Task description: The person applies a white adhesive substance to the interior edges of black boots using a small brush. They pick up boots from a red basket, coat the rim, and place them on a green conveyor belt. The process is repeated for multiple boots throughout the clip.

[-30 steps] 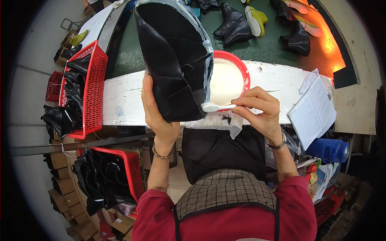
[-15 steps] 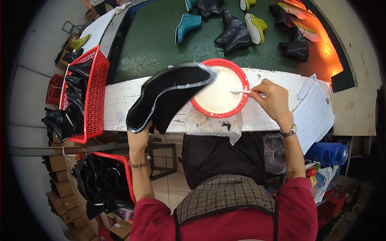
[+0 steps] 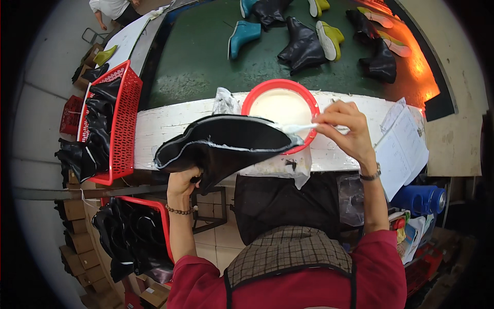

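My left hand (image 3: pixel 181 180) grips a black boot upper (image 3: pixel 226 165) from below, at its left end. A whitish band runs along the upper's edge, and its right tip lies over the near rim of a red basin (image 3: pixel 278 84). Creamy white liquid (image 3: pixel 283 105) fills the basin. In my right hand (image 3: pixel 347 129), fingers pinched, is a small white brush (image 3: pixel 303 126). Its head is at the upper's right tip and appears to touch it; blur hides the exact contact.
A stained cloth (image 3: pixel 280 169) lies under the basin. Papers (image 3: pixel 401 149) are at the right. Teal boots (image 3: pixel 244 37), yellow boots (image 3: pixel 330 38) and black uppers (image 3: pixel 302 49) stand on the green belt (image 3: pixel 200 56). Red baskets (image 3: pixel 126 121) of black uppers are at the left.
The boot upper has come down and levelled out, its tip now lower over the basin. The brush has moved from above the liquid to the upper's tip. A person at the far left shifted.
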Motion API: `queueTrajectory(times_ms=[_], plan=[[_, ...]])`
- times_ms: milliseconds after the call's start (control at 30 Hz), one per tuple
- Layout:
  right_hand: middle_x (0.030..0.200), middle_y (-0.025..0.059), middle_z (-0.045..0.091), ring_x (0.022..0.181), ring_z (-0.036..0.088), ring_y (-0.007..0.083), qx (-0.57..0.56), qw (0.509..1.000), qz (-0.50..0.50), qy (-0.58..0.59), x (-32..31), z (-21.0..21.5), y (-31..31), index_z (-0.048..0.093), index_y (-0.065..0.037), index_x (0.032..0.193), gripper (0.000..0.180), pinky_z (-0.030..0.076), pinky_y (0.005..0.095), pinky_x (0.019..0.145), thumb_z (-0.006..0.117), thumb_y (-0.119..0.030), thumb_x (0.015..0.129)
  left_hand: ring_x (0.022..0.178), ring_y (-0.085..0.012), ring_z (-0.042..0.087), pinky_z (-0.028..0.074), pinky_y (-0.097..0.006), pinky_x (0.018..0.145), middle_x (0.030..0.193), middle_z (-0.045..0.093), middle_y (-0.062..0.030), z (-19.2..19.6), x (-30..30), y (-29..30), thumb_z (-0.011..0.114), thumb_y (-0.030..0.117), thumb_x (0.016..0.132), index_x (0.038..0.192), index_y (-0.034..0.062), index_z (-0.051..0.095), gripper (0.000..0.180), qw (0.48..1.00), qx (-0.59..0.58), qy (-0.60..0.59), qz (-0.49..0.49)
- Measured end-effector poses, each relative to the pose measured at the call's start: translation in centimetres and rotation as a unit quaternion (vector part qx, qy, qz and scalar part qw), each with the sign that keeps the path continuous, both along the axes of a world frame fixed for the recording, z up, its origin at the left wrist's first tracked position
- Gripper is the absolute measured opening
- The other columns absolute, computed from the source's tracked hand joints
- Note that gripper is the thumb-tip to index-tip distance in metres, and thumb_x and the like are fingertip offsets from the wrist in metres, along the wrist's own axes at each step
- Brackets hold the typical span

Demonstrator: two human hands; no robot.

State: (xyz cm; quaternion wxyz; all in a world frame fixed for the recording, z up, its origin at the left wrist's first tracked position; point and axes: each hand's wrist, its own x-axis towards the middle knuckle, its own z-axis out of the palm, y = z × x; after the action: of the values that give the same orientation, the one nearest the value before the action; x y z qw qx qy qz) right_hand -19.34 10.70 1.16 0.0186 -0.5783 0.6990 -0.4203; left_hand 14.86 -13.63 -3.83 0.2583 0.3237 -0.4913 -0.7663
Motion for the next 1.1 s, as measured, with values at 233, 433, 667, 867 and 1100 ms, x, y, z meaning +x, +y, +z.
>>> queueTrajectory(times_ms=[233, 433, 667, 867, 1100], plan=[[0.084, -0.0042, 0.067, 0.081, 0.058, 0.0104, -0.051, 0.997, 0.057, 0.019, -0.2, 0.8, -2.7, 0.081, -0.016, 0.096, 0.014, 0.034, 0.0303, 0.083, 0.082, -0.02, 0.083, 0.044, -0.0155, 0.05, 0.04, -0.026, 0.038, 0.068, 0.058, -0.0089, 0.5, -1.6, 1.4, 0.062, -0.013, 0.069, 0.096, -0.0045, 0.063, 0.029, 0.99, 0.033, -0.049, -0.125], [0.085, -0.0039, 0.068, 0.082, 0.057, 0.0103, -0.024, 0.993, 0.104, 0.058, -0.6, 2.4, -3.9, 0.082, -0.015, 0.096, 0.016, 0.034, 0.0316, 0.084, 0.083, -0.02, 0.081, 0.048, -0.0144, 0.049, 0.042, -0.029, 0.041, 0.07, 0.06, -0.0071, 0.4, -2.1, 2.2, 0.062, -0.018, 0.075, 0.103, -0.0021, 0.064, 0.033, 0.974, 0.102, -0.056, -0.193], [0.085, -0.004, 0.067, 0.082, 0.056, 0.011, -0.008, 0.981, 0.171, 0.096, -1.0, 3.3, -5.0, 0.082, -0.015, 0.095, 0.019, 0.033, 0.0325, 0.083, 0.085, -0.024, 0.079, 0.04, -0.0146, 0.046, 0.036, -0.029, 0.037, 0.059, 0.056, -0.0095, 0.9, -4.1, 4.2, 0.06, -0.016, 0.07, 0.095, -0.0078, 0.066, 0.027, 0.954, 0.139, -0.076, -0.255], [0.086, -0.0037, 0.067, 0.082, 0.057, 0.0126, -0.002, 0.967, 0.234, 0.104, -0.1, 4.3, -6.8, 0.082, -0.017, 0.093, 0.018, 0.034, 0.0351, 0.083, 0.085, -0.026, 0.078, 0.044, -0.0136, 0.046, 0.037, -0.028, 0.038, 0.062, 0.053, -0.0039, 0.5, -4.3, 4.7, 0.055, -0.016, 0.073, 0.087, -0.0032, 0.063, 0.021, 0.921, 0.187, -0.1, -0.327], [0.084, -0.0023, 0.067, 0.079, 0.059, 0.0178, -0.017, 0.961, 0.251, 0.114, 2.1, 4.2, -9.9, 0.081, -0.017, 0.09, 0.014, 0.037, 0.0352, 0.081, 0.085, -0.023, 0.078, 0.046, -0.0126, 0.048, 0.036, -0.029, 0.039, 0.064, 0.058, -0.0076, 0.1, -4.2, 6.3, 0.059, -0.011, 0.075, 0.082, -0.0023, 0.064, 0.013, 0.914, 0.246, -0.02, -0.321]])
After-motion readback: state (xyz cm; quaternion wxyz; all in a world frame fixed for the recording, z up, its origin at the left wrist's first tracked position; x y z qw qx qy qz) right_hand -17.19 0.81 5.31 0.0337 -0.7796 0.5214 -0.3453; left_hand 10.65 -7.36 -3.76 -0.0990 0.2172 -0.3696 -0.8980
